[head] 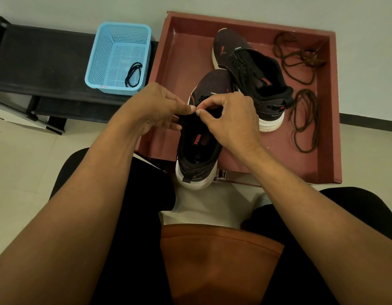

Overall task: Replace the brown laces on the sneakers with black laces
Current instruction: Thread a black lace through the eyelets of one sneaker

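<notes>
The near sneaker [199, 148] is under both hands. It has a dark mesh upper with orange trim, a thick white sole and an orange PUMA mark on the insole. Its toe points away from the person and its heel hangs over the near edge of the red-brown tray [336, 111]. The left hand [160, 106] and right hand [230, 119] meet fingertip to fingertip at the top of the tongue. Each pinches thumb against forefinger on what looks like the black lace [202, 98], though the piece pinched is too small and dark to be sure. Just past the fingertips this lace crosses the eyelets.

Beyond the right hand, the far sneaker [252, 78] lies in the tray. It matches the first, is already threaded in black, and touches the near one's toe. To the right of the right hand and well apart from it, the brown laces [309, 57] lie in two loose tangles on the tray floor. Beyond the left hand, a blue basket [119, 40] holds a coiled spare black lace [133, 74] and sits on a black bench [36, 62].
</notes>
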Available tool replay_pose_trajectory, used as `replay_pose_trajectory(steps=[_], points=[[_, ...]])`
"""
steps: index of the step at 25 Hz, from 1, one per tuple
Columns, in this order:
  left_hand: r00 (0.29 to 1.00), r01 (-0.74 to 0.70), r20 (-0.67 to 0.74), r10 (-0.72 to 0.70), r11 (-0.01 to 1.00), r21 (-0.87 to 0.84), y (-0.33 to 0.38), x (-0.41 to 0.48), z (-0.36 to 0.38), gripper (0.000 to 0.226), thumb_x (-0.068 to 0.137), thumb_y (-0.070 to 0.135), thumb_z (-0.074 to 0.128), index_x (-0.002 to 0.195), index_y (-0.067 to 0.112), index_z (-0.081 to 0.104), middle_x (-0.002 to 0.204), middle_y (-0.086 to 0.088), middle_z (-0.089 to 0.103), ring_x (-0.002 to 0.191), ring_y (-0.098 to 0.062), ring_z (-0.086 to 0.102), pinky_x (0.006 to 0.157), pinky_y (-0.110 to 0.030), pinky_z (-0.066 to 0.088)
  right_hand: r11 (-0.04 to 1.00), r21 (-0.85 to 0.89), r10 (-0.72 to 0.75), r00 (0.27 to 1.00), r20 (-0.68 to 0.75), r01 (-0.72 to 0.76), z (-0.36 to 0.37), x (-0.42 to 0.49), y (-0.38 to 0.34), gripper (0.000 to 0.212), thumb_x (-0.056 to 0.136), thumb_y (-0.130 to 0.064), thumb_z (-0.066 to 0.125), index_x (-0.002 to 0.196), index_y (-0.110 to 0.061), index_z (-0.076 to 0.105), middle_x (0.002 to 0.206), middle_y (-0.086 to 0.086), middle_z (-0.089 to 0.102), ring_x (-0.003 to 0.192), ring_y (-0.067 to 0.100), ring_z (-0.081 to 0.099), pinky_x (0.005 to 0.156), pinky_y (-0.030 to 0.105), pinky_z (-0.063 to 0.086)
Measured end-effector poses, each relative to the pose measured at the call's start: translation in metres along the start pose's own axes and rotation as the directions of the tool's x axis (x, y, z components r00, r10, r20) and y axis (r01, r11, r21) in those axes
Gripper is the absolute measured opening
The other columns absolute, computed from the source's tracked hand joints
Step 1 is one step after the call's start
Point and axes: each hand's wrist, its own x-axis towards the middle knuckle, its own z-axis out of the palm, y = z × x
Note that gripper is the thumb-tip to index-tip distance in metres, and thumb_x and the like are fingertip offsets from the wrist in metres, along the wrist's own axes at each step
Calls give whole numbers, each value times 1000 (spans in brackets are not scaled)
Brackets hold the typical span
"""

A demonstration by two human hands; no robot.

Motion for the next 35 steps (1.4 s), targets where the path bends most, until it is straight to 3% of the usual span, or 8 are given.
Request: replay_pose_trajectory(steps=[8, 15, 19, 24, 27, 29, 32, 35], points=[[1000, -24, 17, 24, 999, -22, -2, 1, -1, 20, 97, 15, 74, 99, -4, 76, 87, -14, 76, 67, -14, 74, 58, -23, 60, 1000, -12, 17, 999, 38, -16, 7, 2, 5, 14, 84, -51, 81, 96, -42, 81, 91, -8, 75, 90, 10, 68, 78, 39, 59], [996, -86, 29, 84, 995, 57, -4, 0, -2, 5, 95, 2, 72, 96, -2, 75, 85, -16, 75, 74, -15, 76, 68, -28, 65, 1000, -10, -11, 999, 48, 12, -1, 4, 6, 14, 80, -48, 85, 92, -41, 83, 87, -13, 77, 91, 8, 69, 82, 37, 59], [992, -87, -69, 110, 958, 274, -4, 1, -1, 9, 90, 9, 78, 86, 1, 77, 76, -13, 78, 74, -23, 79, 72, -34, 66, 997, -60, -44, 998, 55, 47, -4, 6, 9, 18, 79, -52, 85, 91, -38, 81, 83, -15, 75, 96, 12, 67, 86, 44, 57], [963, -2, -193, 189, 722, 692, -13, 3, -10, 10, 79, 27, 85, 77, 21, 77, 72, 0, 75, 72, -20, 75, 85, -36, 62, 994, -59, -87, 994, 67, 91, -2, 9, 14, 19, 79, -47, 86, 95, -37, 82, 84, -13, 76, 99, 18, 68, 90, 49, 55], [941, -244, -9, 339, 694, 677, -6, -1, -8, 9, 81, 24, 83, 84, 32, 80, 60, 18, 65, 66, -2, 64, 69, -11, 50, 993, -63, -91, 994, 62, 95, -2, 10, 15, 19, 79, -46, 86, 95, -37, 82, 85, -12, 77, 97, 19, 69, 91, 48, 55], [922, -343, 63, 382, 730, 592, -1, -5, -7, 7, 89, 24, 79, 90, 30, 82, 53, 18, 62, 57, -7, 55, 57, -9, 40, 993, -60, -98, 993, 67, 102, -2, 11, 15, 19, 79, -46, 86, 95, -37, 82, 84, -12, 76, 96, 19, 69, 90, 48, 55], [914, -373, 87, 396, 738, 562, -2, -3, -8, 6, 92, 31, 78, 86, 31, 80, 66, 9, 71, 64, -18, 62, 57, -11, 42, 992, -67, -100, 992, 71, 105, -1, 12, 15, 18, 79, -46, 86, 94, -37, 82, 85, -12, 77, 97, 19, 70, 90, 48, 55], [929, -331, 87, 360, 700, 633, -6, 2, -11, 9, 90, 29, 80, 82, 27, 78, 68, 2, 69, 59, -4, 60, 54, -7, 39, 992, -73, -101, 992, 74, 106, -1, 12, 15, 18, 79, -46, 86, 94, -38, 82, 85, -12, 77, 97, 18, 70, 91, 48, 55]])
